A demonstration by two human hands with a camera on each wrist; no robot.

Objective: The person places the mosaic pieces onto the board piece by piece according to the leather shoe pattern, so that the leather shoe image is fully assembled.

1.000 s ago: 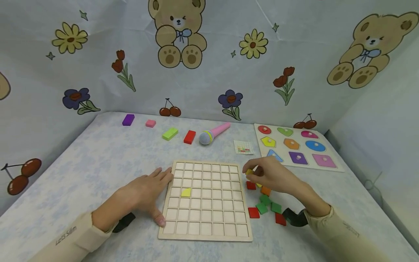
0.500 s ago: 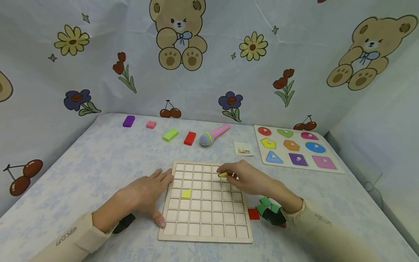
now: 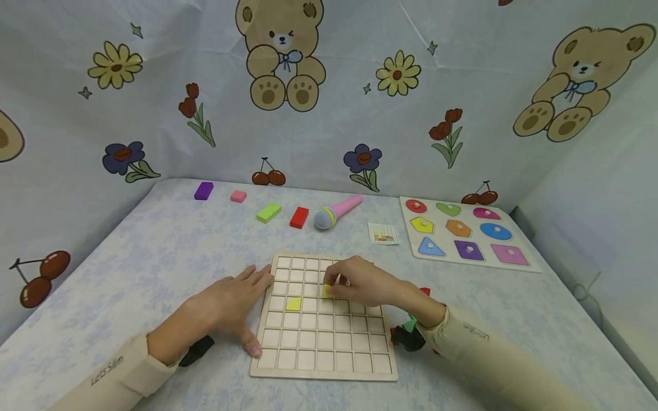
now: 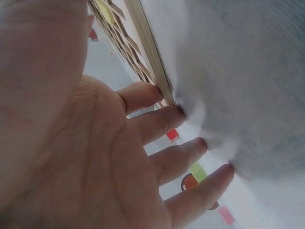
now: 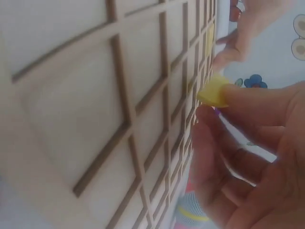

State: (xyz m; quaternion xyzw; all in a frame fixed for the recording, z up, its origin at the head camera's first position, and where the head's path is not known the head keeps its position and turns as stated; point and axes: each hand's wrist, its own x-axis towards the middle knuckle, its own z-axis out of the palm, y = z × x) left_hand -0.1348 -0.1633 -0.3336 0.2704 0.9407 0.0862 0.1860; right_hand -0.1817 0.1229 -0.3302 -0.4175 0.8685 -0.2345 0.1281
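A wooden grid board [image 3: 324, 374] lies flat on the table. One yellow tile [image 3: 293, 303] sits in a cell towards its left side. My right hand [image 3: 362, 281] is over the upper middle of the board and pinches a second yellow tile [image 5: 213, 90] between thumb and fingertips. From the head view I cannot tell whether this tile touches the board. My left hand [image 3: 226, 305] rests at the board's left edge with fingers spread and straight. In the left wrist view, fingers [image 4: 159, 121] touch the table beside the board's side.
Red and green tiles [image 3: 410, 324] lie right of the board, partly hidden by the right arm. Behind stand a pink toy microphone [image 3: 336, 211], several coloured blocks [image 3: 269, 213], a small pattern card [image 3: 382, 234] and a shape puzzle board [image 3: 465, 234].
My right hand has moved left from the loose tiles, carrying a yellow tile over the board. My left hand has stayed at the board's edge.
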